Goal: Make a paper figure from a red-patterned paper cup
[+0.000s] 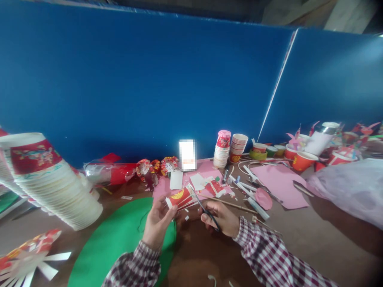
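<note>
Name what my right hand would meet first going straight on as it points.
Beyond the scissors it holds, the right hand would probably first meet the slit paper cup in the left hand, though depth is unclear.

Overall: we read no word, brand or number with certainty; printed marks only.
Cut paper cup [176, 198]: yellow emblem on red; we cannot make out any characters.
Big cup stack at left [61, 191]: coloured print on the red band of the end cup; we cannot resolve lettering.
Pink-topped cup stack [222, 153]: patterned print on red, too small for us.
Neighbouring cup stack [239, 144]: yellow mark on red near its base, illegible to us.
Orange-red cup at right [306, 161]: yellow mark, unread.
White slip on table [126, 197]: faint dark print, too tiny.
White upright panel [187, 153]: pixelated.
</note>
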Demonstrator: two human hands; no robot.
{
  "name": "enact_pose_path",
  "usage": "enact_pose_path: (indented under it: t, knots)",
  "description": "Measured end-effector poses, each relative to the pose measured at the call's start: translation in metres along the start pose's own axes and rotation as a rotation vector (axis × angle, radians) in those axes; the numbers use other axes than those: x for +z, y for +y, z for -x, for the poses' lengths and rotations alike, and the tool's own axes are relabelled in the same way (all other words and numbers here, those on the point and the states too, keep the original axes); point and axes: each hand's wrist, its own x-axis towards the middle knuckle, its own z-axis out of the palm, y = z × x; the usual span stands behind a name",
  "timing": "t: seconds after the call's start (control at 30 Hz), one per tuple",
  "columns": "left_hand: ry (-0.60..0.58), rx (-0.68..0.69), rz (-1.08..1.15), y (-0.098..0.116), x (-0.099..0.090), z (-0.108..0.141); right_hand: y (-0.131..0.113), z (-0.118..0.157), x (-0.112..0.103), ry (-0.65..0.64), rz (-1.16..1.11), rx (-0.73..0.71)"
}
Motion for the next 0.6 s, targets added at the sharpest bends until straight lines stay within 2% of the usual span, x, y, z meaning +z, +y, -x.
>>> enact_pose_path:
  t: [0.23, 0.6]
  knots:
    - [0.041, 0.009, -0.013, 0.0003, 0.0044, 0.0020, -0.0005, -0.0002, 0.0005, 0.022, -0.015, 0.004]
    - [0.027, -0.002, -0.038, 0.0015, 0.0064, 0.0042, -0.0032, 0.0002, -0.0002, 0.041, 0.038, -0.002]
